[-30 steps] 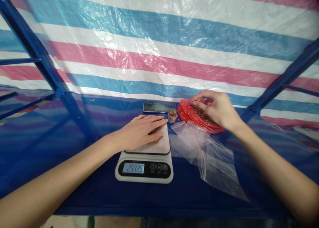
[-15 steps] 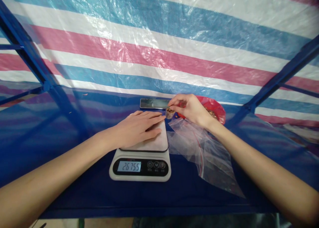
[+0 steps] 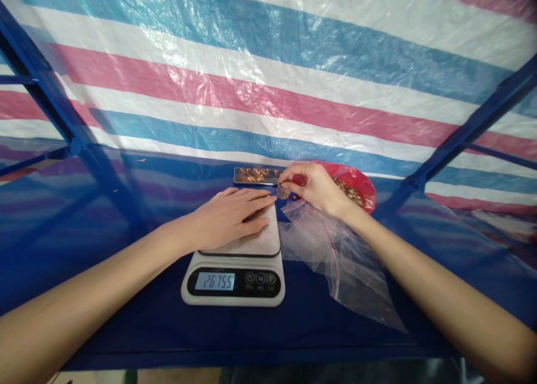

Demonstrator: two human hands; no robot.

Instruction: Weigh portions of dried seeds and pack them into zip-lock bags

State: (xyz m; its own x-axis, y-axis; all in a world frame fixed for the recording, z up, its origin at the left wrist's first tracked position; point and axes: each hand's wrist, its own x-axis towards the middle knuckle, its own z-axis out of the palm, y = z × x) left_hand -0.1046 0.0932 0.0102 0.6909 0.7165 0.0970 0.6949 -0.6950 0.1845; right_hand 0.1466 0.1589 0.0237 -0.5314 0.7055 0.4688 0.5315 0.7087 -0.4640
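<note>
The left hand [image 3: 229,216] lies open and flat on the platform of a digital kitchen scale [image 3: 232,280], whose display reads 26755. The right hand [image 3: 314,188] pinches a small cup [image 3: 283,192] between its fingertips, just past the scale's far corner and beside a smartphone [image 3: 255,176]. Behind that hand, a red plastic bag [image 3: 356,179] holds brown pieces [image 3: 348,193], and a clear zip-top bag [image 3: 335,266] lies on the blue desk [image 3: 104,300].

Small cup [image 3: 283,192] pinched upright; digital kitchen scale [image 3: 232,280] reading 26755; red plastic bag [image 3: 354,185] of brown pieces.
</note>
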